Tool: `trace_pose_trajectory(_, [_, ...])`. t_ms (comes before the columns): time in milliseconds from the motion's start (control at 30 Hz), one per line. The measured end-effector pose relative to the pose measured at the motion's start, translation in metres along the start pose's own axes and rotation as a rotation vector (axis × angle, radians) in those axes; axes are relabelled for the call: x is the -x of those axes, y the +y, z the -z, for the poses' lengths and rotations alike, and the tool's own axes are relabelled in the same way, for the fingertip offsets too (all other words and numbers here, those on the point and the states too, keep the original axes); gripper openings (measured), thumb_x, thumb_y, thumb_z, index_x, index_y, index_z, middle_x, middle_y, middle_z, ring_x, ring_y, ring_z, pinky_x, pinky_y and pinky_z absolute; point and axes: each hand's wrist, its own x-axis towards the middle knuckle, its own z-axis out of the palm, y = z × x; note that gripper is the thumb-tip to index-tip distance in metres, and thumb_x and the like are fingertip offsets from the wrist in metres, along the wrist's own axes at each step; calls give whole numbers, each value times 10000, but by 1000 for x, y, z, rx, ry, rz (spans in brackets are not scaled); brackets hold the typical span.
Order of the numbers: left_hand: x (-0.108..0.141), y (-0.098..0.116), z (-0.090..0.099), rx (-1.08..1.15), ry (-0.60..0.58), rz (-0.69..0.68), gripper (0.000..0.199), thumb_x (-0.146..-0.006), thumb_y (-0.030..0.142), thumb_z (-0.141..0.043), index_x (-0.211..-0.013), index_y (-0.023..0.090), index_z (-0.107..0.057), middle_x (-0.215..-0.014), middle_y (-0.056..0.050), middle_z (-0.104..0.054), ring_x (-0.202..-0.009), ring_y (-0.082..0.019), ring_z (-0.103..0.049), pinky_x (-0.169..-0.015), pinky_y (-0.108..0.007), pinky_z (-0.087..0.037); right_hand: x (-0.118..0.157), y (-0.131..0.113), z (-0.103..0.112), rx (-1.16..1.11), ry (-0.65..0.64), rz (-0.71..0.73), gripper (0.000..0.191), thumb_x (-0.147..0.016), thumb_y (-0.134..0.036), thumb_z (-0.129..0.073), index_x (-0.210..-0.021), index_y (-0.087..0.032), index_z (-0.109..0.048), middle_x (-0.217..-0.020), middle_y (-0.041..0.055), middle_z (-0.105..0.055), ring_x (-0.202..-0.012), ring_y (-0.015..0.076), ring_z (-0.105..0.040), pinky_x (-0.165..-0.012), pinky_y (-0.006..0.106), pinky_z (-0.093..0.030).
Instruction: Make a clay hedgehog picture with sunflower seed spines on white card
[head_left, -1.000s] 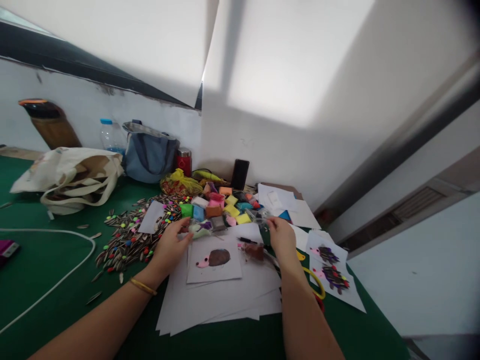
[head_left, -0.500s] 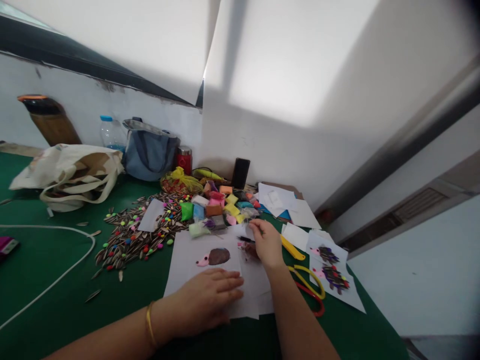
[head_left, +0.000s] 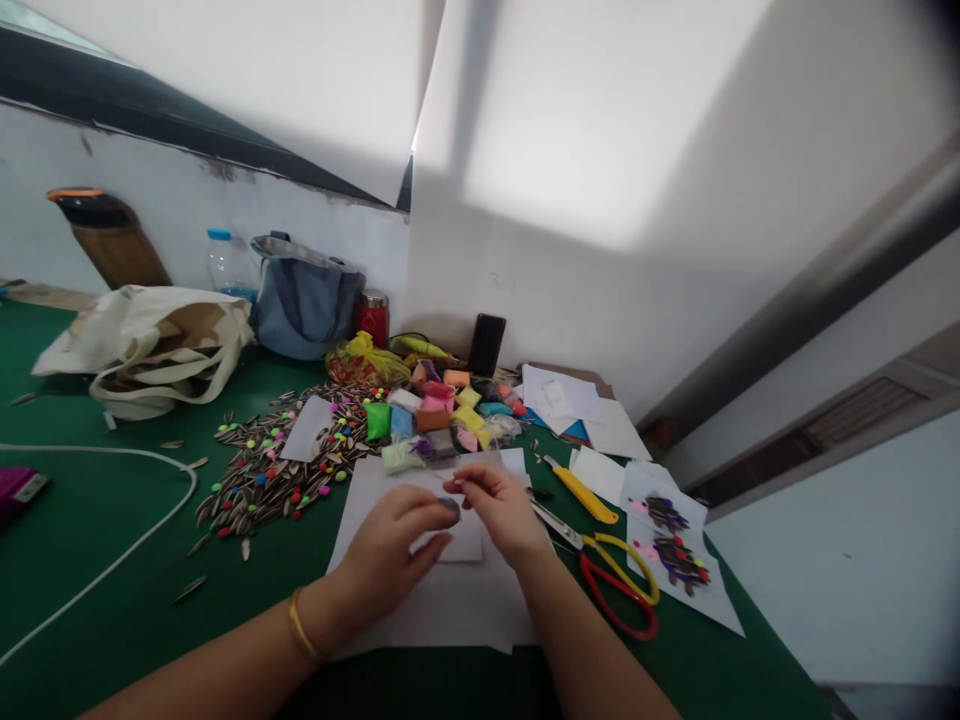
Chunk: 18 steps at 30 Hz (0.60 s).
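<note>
Both hands have moved since half a second ago: the left hand [head_left: 397,550] has risen from the lower part of the small white card [head_left: 466,548] to over its upper half, and the right hand [head_left: 491,508] has come leftward to meet it.

The green bench [head_left: 247,580] carries everything. A stack of white paper [head_left: 442,617] lies near its front edge, and on that the card, its lower right corner showing. A pile of striped seeds [head_left: 251,487] spreads toward the bench's left edge, coloured packets [head_left: 437,398] lie toward the back edge, and scissors [head_left: 574,540] lie toward the right edge. Smallest is a dark patch [head_left: 451,509] between the hands; whether it sits on the card or is held above it, I cannot tell.

The left thumb stands apart from its curled fingers; whether those press the patch is unclear. The right thumb and forefinger nearly meet at their tips, but what they pinch, if anything, is too small to make out.

The card should be light and thin, apt to slide, so it is best steadied at that bare corner. The patch looks like soft clay, likely to dent and smear; a light hold at its rim suits it better than a squeeze.
</note>
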Motion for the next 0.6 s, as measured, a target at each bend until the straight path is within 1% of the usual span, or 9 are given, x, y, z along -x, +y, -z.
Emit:
trace_pose_trajectory(33, [-2, -5, 1, 2, 84, 76, 181, -912, 275, -553, -1054, 239, -660, -1029, -89, -657, -973, -214, -612, -872, -364, -507, 1, 1, -4, -24, -24, -3, 227, -736, -376, -701, -895, -215, -676, -862, 45, -737, -827, 200, -691, -729, 318, -523])
trace_pose_trajectory(67, [-3, -9, 3, 9, 135, 133, 174, -909, 294, -561, -1038, 230, -659, -1018, -86, -648, -970, -216, -606, -868, -364, -508, 3, 2, -8, -43, -46, -2, 225, -728, -365, -708, -895, -218, -671, -857, 39, -732, -825, 198, -691, -735, 319, -527])
trace_pose_trajectory(133, [-6, -16, 4, 45, 176, 212, 172, -905, 329, -573, -1004, 221, -663, -980, -74, -638, -947, -215, -597, -844, -359, -511, 6, 5, -16, -69, -84, 6, 236, -719, -335, -715, -920, -226, -654, -845, 23, -721, -813, 191, -690, -737, 316, -534])
trace_pose_trajectory(233, [-6, -22, 4, 126, 129, 250, 226, -918, 355, -566, -1077, 234, -672, -968, -65, -638, -927, -206, -598, -824, -351, -514, 9, 7, -22, -68, -138, 15, 294, -741, -299, -681, -1021, -240, -615, -815, -4, -704, -773, 174, -685, -711, 303, -539])
trace_pose_trajectory(300, [-5, -23, 2, 149, 109, 245, 259, -921, 353, -569, -1135, 250, -672, -986, -66, -636, -933, -201, -602, -832, -347, -514, 10, 7, -23, -14, -160, 35, 398, -767, -272, -643, -1158, -246, -571, -761, -27, -683, -715, 156, -668, -675, 281, -524])
trace_pose_trajectory(367, [-5, -22, 0, 147, 104, 221, 236, -918, 339, -575, -1105, 258, -695, -979, -63, -629, -927, -193, -601, -830, -335, -513, 10, 8, -21, 87, -162, 74, 541, -785, -230, -608, -1314, -249, -497, -685, -57, -641, -631, 130, -619, -622, 251, -488])
trace_pose_trajectory(433, [-4, -21, -1, 141, 95, 194, 197, -914, 315, -578, -1038, 254, -718, -959, -59, -623, -913, -185, -599, -820, -320, -510, 11, 7, -20, 177, -163, 115, 637, -792, -189, -578, -1408, -257, -430, -646, -76, -607, -581, 115, -572, -593, 235, -456])
trace_pose_trajectory(500, [-4, -19, 1, 142, 83, 183, 176, -896, 298, -600, -1013, 245, -720, -957, -58, -622, -907, -184, -598, -818, -314, -506, 12, 6, -19, 198, -170, 131, 660, -797, -170, -561, -1433, -267, -409, -682, -68, -628, -618, 122, -588, -631, 247, -468])
trace_pose_trajectory(600, [-6, -16, 4, 182, 87, 196, 162, -868, 305, -638, -993, 238, -718, -944, -53, -628, -902, -186, -596, -814, -309, -497, 13, 4, -20, 169, -178, 120, 612, -809, -184, -564, -1402, -266, -437, -810, -24, -696, -756, 155, -649, -745, 295, -500])
